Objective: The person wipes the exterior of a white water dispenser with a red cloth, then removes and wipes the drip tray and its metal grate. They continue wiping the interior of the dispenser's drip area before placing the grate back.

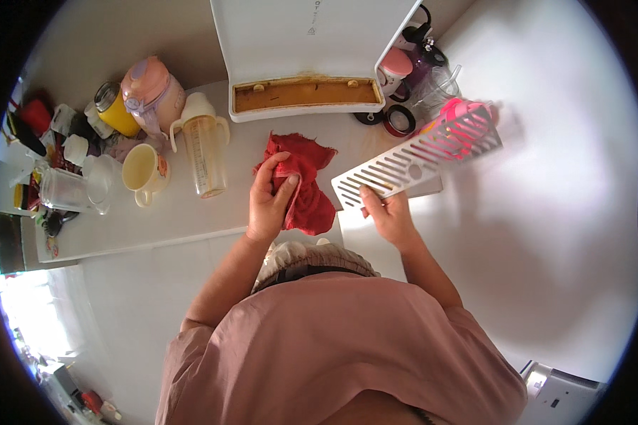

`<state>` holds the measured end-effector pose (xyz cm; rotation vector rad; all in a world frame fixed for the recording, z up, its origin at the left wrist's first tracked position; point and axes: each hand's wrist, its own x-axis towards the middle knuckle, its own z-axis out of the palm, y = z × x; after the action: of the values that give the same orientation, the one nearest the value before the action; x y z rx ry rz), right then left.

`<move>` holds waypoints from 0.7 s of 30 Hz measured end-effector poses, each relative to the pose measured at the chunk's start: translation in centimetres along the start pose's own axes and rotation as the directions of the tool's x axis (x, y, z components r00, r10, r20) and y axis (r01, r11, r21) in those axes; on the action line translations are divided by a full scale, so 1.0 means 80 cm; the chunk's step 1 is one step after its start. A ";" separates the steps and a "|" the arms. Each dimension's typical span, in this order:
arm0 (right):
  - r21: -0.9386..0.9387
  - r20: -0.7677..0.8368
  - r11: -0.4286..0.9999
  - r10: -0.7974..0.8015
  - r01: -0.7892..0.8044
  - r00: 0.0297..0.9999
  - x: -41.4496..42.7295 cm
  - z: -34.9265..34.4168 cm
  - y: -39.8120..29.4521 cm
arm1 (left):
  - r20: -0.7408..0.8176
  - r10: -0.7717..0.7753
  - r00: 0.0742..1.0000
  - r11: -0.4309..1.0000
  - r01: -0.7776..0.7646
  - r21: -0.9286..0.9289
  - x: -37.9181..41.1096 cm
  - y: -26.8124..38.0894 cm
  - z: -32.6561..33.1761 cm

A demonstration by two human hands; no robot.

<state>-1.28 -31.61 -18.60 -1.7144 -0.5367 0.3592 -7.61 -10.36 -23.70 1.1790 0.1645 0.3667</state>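
Note:
My left hand (271,199) grips a crumpled red cloth (311,199) with frayed edges, the thumb pressed on top. In my right hand (385,212) is a slotted white drip-tray grille (399,169), held by its near left end and slanting up to the right. The cloth and the grille are apart. Behind them stands a white appliance (303,48), probably a water dispenser. Its shallow drip tray (308,95) lies uncovered at the base, stained brown inside.
Left on the counter (186,223) are a baby bottle (204,154), a cream cup (146,169), a pink lidded bottle (151,95), a yellow flask (118,114) and a clear plastic jar (66,188). To the right, a pink-lidded cup (395,66) and round lids (399,120) crowd the wall (553,159).

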 end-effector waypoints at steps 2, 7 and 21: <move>-0.123 -0.005 0.992 0.013 -0.014 1.000 -0.001 -0.018 0.002 | -0.031 0.083 0.996 0.984 -0.077 0.162 0.000 -0.003 0.001; -0.336 0.084 0.940 0.090 -0.057 0.992 -0.027 -0.055 0.008 | -0.010 0.150 0.989 0.947 -0.140 0.289 -0.004 -0.002 0.008; -0.386 -0.012 0.880 0.295 -0.276 0.955 -0.099 -0.100 0.024 | 0.428 0.085 0.900 0.098 -0.435 0.895 -0.027 0.040 0.026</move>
<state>-3.54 -42.81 -19.17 -2.1811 -0.4033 0.5338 -9.54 -11.93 -20.11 2.6776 -0.1131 0.4045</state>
